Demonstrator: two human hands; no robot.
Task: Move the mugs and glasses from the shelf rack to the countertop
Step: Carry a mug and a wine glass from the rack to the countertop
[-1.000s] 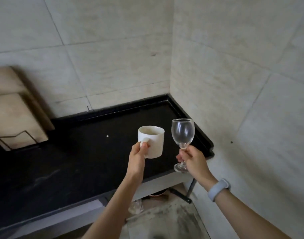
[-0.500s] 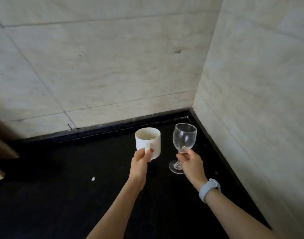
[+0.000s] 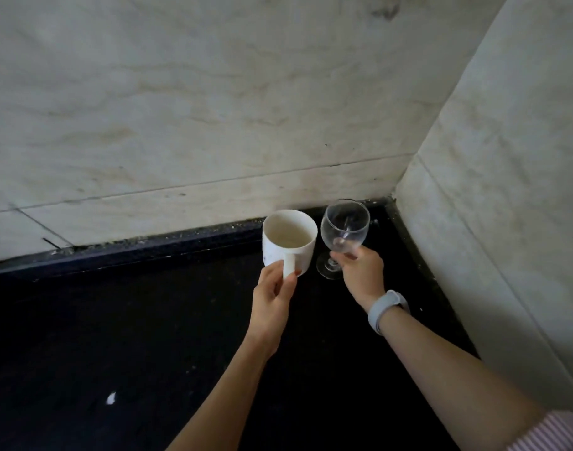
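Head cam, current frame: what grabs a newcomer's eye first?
The two bright items against the black countertop: a white mug held by its handle in the left hand, and just to its right a clear wine glass pinched at the stem by the right hand. Both sit deep in the back right corner where the pale tiled walls meet. A pale wristband stands out on the right wrist.
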